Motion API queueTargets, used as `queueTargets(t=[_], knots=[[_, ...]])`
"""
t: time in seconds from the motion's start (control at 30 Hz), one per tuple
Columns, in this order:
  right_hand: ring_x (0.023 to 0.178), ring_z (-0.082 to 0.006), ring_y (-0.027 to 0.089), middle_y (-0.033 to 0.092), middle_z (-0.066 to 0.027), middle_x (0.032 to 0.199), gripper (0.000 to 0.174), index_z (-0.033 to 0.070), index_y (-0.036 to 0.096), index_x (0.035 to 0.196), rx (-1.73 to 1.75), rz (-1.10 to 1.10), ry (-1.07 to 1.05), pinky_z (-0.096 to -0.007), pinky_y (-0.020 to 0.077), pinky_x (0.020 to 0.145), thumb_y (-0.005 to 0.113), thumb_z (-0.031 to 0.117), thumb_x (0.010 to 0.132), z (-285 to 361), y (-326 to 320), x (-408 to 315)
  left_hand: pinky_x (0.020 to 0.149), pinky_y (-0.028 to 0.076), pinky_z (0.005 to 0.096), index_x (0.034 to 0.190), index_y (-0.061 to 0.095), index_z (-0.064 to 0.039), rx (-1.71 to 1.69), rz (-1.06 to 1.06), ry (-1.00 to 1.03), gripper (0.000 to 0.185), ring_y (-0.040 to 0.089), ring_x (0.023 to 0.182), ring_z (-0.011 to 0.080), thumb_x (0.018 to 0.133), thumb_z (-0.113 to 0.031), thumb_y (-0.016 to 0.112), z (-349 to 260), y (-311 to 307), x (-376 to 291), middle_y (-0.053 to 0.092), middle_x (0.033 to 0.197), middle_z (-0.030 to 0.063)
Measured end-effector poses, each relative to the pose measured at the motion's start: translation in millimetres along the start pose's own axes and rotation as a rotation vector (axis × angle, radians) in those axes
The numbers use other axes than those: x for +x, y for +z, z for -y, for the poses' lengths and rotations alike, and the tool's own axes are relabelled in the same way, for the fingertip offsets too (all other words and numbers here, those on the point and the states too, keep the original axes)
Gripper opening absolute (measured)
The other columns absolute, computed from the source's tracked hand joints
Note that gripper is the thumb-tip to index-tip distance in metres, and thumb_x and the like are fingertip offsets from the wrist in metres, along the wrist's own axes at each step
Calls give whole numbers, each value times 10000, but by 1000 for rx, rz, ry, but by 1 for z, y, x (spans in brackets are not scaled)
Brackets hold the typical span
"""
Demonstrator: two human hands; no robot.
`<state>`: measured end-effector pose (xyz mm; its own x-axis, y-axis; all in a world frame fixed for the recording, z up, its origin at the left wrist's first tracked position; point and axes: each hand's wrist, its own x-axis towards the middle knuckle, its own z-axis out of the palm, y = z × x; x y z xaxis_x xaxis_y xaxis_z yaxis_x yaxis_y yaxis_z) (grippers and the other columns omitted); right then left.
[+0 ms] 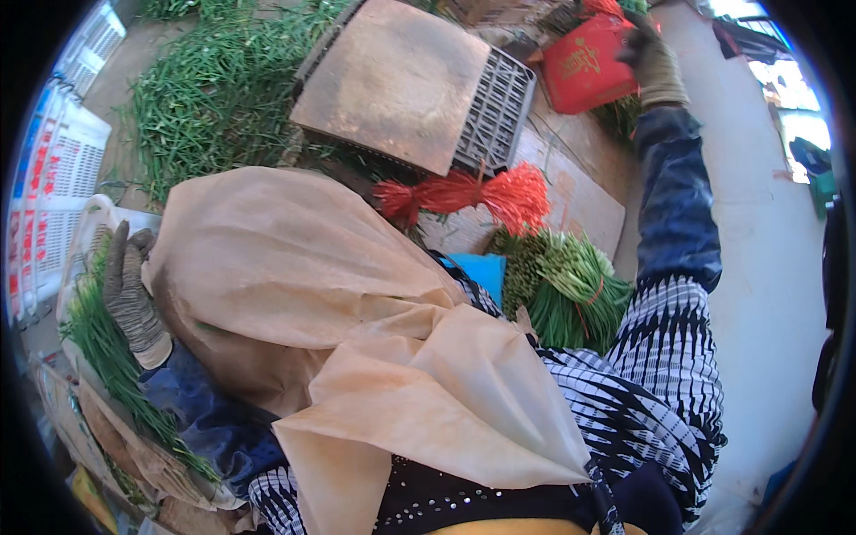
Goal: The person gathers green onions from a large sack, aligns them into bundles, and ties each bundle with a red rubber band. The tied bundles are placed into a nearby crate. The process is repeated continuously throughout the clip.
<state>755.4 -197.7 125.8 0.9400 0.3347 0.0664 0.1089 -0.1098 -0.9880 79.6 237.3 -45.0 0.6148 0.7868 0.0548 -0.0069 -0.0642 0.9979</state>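
My left hand (pixel 134 287), in a striped knit work glove, rests at the left on long green stalks (pixel 100 341) lying in a white basket (pixel 105 204); whether its fingers grip any is unclear. At the upper right my gloved right hand (pixel 652 63) is at the edge of a red bag or box (pixel 588 67) with gold writing; its dark fingers are blurred, so its hold cannot be told. A tan apron (pixel 301 267) covers my lap. Red tie strands (pixel 468 197) lie in front of it. Tied green stalk bundles (pixel 575 294) stand right of my lap, beside a blue object (pixel 481 274).
An upturned black plastic crate (pixel 498 100) bears a worn board (pixel 394 73). Loose green leaves (pixel 221 100) are heaped on the floor at the upper left. White perforated crates (pixel 63 180) stand at the far left. A pale wall or floor surface (pixel 756 267) runs down the right.
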Motion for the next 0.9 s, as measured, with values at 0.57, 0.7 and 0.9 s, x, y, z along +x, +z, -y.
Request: queueTargets(t=[0.57,0.7,0.9], knots=[[978,-363,712,754,-146,1115,305,195,729,1171,-1533,614,-532,-442,557,872,544,361,995,-239,207,79,1086,458,399,1432,557,34,421,-623,-337,443,646,1168,282,1037,-163,595,-65,-11,-144,693,1230,196],[1057,-348,700,738,-164,1172,417,158,651,1347,-1565,621,-227,-420,549,939,580,361,990,-245,196,106,1042,499,391,1405,570,34,781,-496,-409,403,659,1152,273,1048,-152,573,-92,5,-185,683,1263,227],[1151,-215,650,690,-116,1289,447,62,581,1438,-861,714,-273,-338,531,965,618,168,1006,-221,233,142,990,558,426,1381,571,62,257,-1119,-68,426,698,1079,311,1029,-175,620,-75,-7,-256,716,1174,213]])
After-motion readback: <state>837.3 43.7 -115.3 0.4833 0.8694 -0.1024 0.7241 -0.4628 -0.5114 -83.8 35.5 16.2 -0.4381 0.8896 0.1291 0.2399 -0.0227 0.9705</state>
